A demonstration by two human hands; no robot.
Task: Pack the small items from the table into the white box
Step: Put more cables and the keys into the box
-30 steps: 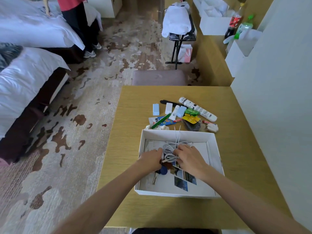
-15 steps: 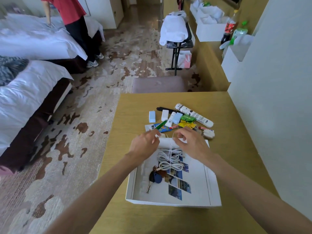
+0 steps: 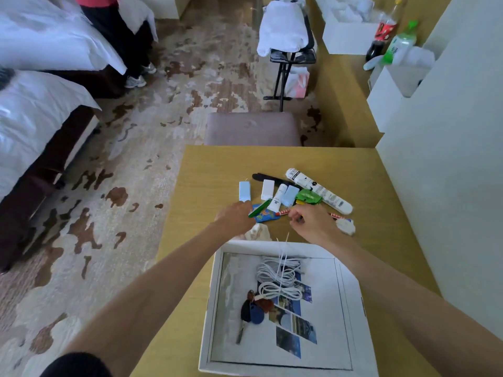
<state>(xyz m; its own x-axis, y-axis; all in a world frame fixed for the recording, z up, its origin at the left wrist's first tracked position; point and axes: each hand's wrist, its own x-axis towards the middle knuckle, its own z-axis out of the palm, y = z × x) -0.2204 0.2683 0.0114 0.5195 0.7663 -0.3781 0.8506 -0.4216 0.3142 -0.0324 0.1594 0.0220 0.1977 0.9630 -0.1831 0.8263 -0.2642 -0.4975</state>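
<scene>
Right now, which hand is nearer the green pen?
Left. The left hand is at the lower end of the green pen; the right hand sits farther right, by the red-striped stick.

A black sleeve (image 3: pixel 79 366) tops the bare left arm (image 3: pixel 163 281).

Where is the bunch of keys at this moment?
In the head view, the bunch of keys lies inside the white box, left of its middle, just below the coiled white cable.
</scene>
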